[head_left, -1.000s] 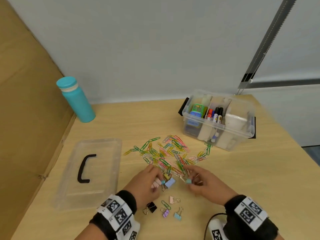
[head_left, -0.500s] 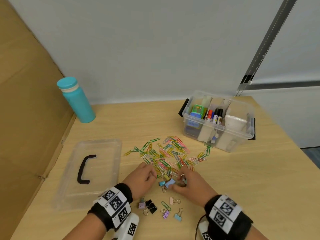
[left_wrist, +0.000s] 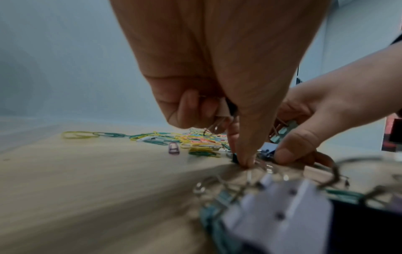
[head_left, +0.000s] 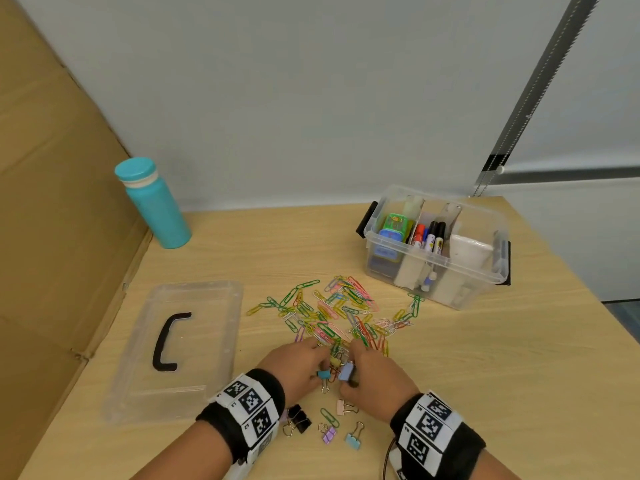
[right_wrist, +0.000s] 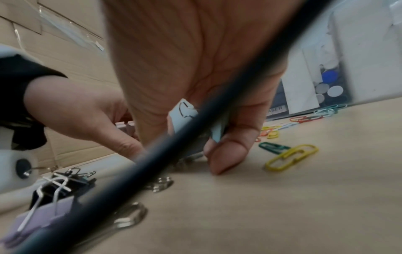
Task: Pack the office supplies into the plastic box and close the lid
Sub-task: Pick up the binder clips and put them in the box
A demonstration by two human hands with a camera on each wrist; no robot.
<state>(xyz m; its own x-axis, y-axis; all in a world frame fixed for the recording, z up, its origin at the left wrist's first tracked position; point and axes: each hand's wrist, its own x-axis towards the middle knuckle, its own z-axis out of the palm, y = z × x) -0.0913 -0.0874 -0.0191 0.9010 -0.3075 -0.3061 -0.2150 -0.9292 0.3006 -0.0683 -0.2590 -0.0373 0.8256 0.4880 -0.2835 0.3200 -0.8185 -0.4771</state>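
Observation:
A clear plastic box (head_left: 486,271) stands open at the back right with markers, a stamp and white items inside. Its lid (head_left: 207,341) lies flat on the left. Coloured paper clips (head_left: 339,313) are strewn mid-table. My left hand (head_left: 320,367) presses a teal binder clip (head_left: 323,375) to the table and keeps more clips curled in its fingers (left_wrist: 189,111). Close beside it, my right hand (head_left: 349,370) grips a light blue binder clip (right_wrist: 185,115). Loose clips lie nearer me: black (head_left: 299,419), pink (head_left: 343,407), purple (head_left: 329,435).
A teal bottle (head_left: 152,202) stands at the back left, next to a cardboard wall (head_left: 52,237). The table's right edge slants past the box. A black cable (right_wrist: 195,137) crosses the right wrist view.
Both hands have drawn together at the near edge of the paper clip pile. The right hand moved left onto the light blue binder clip.

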